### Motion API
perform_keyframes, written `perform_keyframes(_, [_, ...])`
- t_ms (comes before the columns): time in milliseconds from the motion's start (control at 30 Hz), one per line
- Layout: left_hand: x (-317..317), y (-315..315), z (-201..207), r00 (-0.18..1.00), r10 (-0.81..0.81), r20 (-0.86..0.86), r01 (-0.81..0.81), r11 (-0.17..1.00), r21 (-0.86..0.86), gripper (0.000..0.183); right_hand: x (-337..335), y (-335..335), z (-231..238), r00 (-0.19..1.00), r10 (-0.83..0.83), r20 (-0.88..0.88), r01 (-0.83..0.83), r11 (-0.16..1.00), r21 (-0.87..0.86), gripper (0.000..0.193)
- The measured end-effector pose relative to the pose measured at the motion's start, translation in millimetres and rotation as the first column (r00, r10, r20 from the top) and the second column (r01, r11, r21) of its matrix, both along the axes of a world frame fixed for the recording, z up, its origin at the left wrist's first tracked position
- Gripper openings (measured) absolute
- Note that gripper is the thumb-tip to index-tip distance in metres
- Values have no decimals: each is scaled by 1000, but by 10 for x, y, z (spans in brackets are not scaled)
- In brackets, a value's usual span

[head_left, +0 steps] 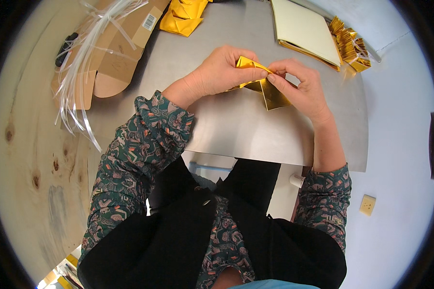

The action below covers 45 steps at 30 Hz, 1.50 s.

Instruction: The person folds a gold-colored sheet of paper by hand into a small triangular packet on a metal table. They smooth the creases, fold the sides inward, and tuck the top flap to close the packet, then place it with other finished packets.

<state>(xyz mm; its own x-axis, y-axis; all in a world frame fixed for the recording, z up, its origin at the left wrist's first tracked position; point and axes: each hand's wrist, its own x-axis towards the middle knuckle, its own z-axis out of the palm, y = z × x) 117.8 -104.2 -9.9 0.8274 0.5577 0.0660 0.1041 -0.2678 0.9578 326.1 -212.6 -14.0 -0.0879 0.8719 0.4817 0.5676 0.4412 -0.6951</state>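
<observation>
Gold paper, partly folded, sits between both hands just above the metal surface, near that surface's middle. Left hand has its grip pressed together on the paper's upper folded edge, thumb and fingers pinching it. Right hand pinches the same fold from the other side, its fingertips touching the left hand's. Beyond the paper, at the surface's far edge, lie a stack of sheets, a bundle of gold pieces beside it, and folded gold shapes. Cardboard with plastic strips lies off the surface's left side.
</observation>
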Motion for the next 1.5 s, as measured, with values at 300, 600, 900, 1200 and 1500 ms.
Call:
perform_keyframes(300, [1, -11, -36, 999, 3, -40, -5, 999, -50, 17, 45, 18, -48, 1000, 12, 14, -12, 999, -54, 14])
perform_keyframes(600, [30, 9, -68, 1000, 5, 9, -6, 999, 51, 15, 64, 4, -58, 999, -6, 34, 8, 999, -54, 16])
perform_keyframes(900, [14, 29, -72, 1000, 7, -24, -6, 999, 33, 16, 68, 17, -64, 999, 47, -4, -47, 998, -43, 18])
perform_keyframes(1200, [23, 77, -91, 1000, -11, 13, 11, 999, -32, 14, 109, 22, -41, 996, 74, -42, -80, 986, -147, 16])
perform_keyframes(1500, [0, 99, -84, 1000, -12, 11, 13, 998, -54, 14, 95, 14, -51, 994, 62, -89, -79, 976, -205, 17])
